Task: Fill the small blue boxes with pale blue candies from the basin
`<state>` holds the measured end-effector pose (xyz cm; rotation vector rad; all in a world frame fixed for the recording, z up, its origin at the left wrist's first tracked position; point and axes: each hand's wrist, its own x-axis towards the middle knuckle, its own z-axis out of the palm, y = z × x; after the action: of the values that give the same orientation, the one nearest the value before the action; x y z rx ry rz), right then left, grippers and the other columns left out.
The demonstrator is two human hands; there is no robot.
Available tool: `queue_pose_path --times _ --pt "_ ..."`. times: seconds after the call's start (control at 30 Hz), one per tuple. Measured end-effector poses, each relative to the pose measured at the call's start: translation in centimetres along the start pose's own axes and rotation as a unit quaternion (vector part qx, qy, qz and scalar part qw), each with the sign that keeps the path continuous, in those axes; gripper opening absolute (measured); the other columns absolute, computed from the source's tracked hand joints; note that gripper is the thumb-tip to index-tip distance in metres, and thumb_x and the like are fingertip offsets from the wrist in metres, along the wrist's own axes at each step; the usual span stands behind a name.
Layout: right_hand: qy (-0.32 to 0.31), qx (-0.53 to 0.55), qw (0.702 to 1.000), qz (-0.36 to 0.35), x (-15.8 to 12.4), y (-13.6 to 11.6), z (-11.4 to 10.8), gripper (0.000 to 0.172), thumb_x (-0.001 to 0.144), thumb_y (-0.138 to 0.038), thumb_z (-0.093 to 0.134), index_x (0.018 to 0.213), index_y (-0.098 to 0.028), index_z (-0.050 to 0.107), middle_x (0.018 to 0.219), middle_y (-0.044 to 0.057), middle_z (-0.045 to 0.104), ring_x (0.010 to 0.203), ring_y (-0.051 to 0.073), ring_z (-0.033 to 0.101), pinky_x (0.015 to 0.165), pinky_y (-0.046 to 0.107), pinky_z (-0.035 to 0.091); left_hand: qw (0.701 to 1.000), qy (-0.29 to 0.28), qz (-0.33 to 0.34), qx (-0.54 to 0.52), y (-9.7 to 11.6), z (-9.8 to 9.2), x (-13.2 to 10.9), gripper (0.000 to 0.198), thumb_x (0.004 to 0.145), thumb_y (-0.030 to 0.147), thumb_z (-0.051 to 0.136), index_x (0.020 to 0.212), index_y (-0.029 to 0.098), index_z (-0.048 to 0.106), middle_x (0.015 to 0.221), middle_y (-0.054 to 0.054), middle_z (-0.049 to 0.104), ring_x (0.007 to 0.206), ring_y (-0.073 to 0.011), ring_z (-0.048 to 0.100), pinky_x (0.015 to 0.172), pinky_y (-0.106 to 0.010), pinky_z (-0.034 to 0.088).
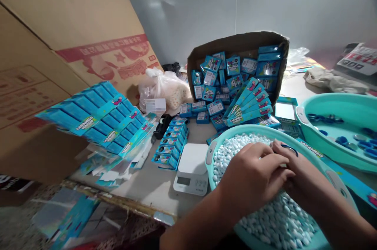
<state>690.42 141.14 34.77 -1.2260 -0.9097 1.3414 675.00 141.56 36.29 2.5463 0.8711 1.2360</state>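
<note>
Over a turquoise basin [210,152] heaped with pale candies [277,218], a worker's bare hands meet, the left hand [255,167] coming in from 8 o'clock and the right hand [297,171] from 4 o'clock. The left fingers are bent and bunched against the right hand, whose own fingertips are hidden; whether anything is pinched between them cannot be told. The hands are probably set above the heap so that anything dropped would land among the candies.

With the basin as the dial's centre, a white scale [191,159] sits just beside its rim at 9 o'clock, likely for easy reach. Toward 10 o'clock, small blue boxes [167,148] stand in a row, perhaps to make counting simple, near a black tape dispenser [161,126]. At 11 o'clock, a carton [250,40] lies tipped with its mouth toward the worker, apparently to keep its blue packs [232,65] accessible; strips [250,104] printed "Caramelo Macizo" fan out before it. A second basin [338,104] at 2 o'clock holds small dark-blue pieces [343,140], presumably kept separate from the candies.
</note>
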Motion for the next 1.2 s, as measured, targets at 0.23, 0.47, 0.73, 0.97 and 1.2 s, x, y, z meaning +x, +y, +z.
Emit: queue_pose_path --times 0.23,0.47,0.73,0.97,1.2 --pt "0.023 0.034 0.998 0.05 -0.3 -0.7 0.9 0.044 0.071 -0.06 0.082 0.076 -0.025 0.056 0.056 -0.002 0.047 0.045 0.013 0.041 0.036 0.025 0.033 0.997 -0.003 0.012 0.08 0.6 -0.3 -0.4 0.019 0.097 0.032 0.06 0.105 0.017 0.068 0.118 -0.005 0.069 0.104 -0.0199 0.064 0.089 -0.036 0.054" --pt "-0.005 0.013 0.996 0.083 -0.5 -0.1 0.6 0.053 0.07 -0.067 0.083 0.083 -0.022 0.058 0.07 -0.001 0.054 0.058 0.011 0.048 0.045 0.02 0.041 0.987 0.019 0.121 0.106 -0.3 -0.8 -1.1 0.011 0.098 0.018 0.059 0.092 0.021 0.068 0.1 0.008 0.077 0.096 -0.0118 0.064 0.112 -0.036 0.042" --pt "-0.014 0.092 0.992 0.082 -0.3 0.0 1.0 0.045 0.068 -0.053 0.087 0.081 -0.022 0.057 0.077 0.0 0.054 0.055 0.01 0.046 0.035 0.016 0.028 0.989 0.125 0.059 0.054 -2.9 -4.4 -3.6 0.026 0.091 0.008 0.061 0.114 0.018 0.067 0.099 -0.002 0.075 0.095 -0.0121 0.067 0.107 -0.033 0.052" --pt "0.002 0.112 0.99 0.082 -0.5 -0.5 1.1 0.04 0.066 -0.042 0.087 0.081 -0.023 0.056 0.08 0.0 0.058 0.053 0.009 0.047 0.038 0.017 0.031 0.896 0.102 -0.248 0.353 -15.4 -16.2 -7.6 0.017 0.091 0.016 0.062 0.097 0.014 0.078 0.102 -0.008 0.078 0.101 -0.0212 0.071 0.1 -0.033 0.053" --pt "0.017 0.11 0.989 0.1 -0.6 -0.6 1.3 0.05 0.057 -0.045 0.094 0.079 -0.023 0.054 0.078 -0.002 0.057 0.055 0.009 0.048 0.042 0.017 0.035 0.83 -0.157 -0.416 0.338 -19.9 -17.3 -10.9 0.036 0.094 0.025 0.056 0.122 0.012 0.074 0.127 -0.012 0.072 0.12 -0.0263 0.066 0.109 -0.034 0.049"
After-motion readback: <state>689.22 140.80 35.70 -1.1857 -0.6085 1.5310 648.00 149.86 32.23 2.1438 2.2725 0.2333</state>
